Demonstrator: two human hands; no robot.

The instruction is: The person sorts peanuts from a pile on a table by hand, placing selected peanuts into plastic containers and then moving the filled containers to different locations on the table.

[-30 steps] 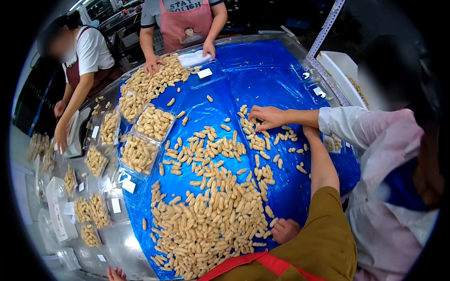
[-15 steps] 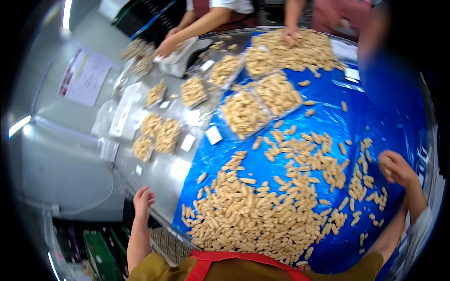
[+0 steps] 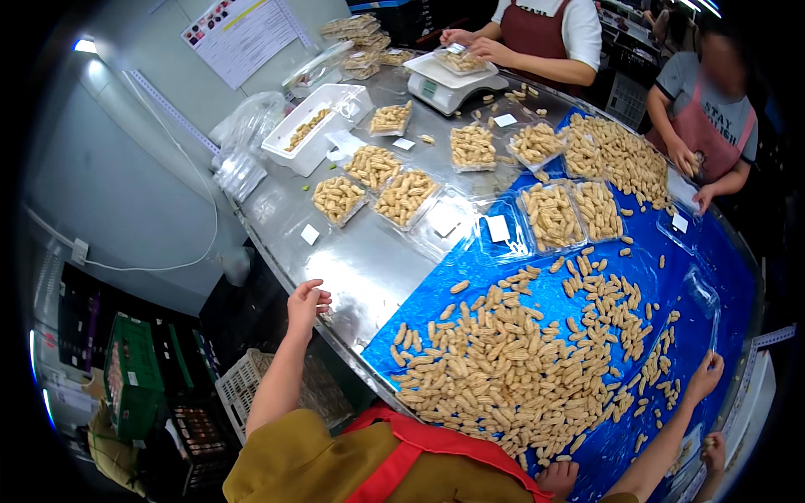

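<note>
My left hand (image 3: 307,305) hovers over the table's metal edge, fingers loosely apart with nothing in them. At the right, my right hand (image 3: 706,375) is closed over the blue plastic sheet (image 3: 679,335). Its fingertips meet the end of a clear plastic edge (image 3: 714,323); whether they grip it is unclear. Between my hands lies a large heap of unshelled peanuts (image 3: 495,369). Beyond the heap, a clear two-part box (image 3: 553,220) stands filled with peanuts. A small hand (image 3: 558,478) touches the near heap; its arm is hidden.
Several filled peanut boxes (image 3: 407,198) and a white tub (image 3: 306,130) stand on the metal table (image 3: 277,197). Across it, a person (image 3: 545,38) handles a box on a white scale (image 3: 453,82); another (image 3: 708,117) works by a second heap. Crates (image 3: 134,377) stand lower left.
My view has turned, shifting the table rightward and revealing more of the far side. The far person now handles a peanut box on the scale. The other hand at the right sits lower in view.
</note>
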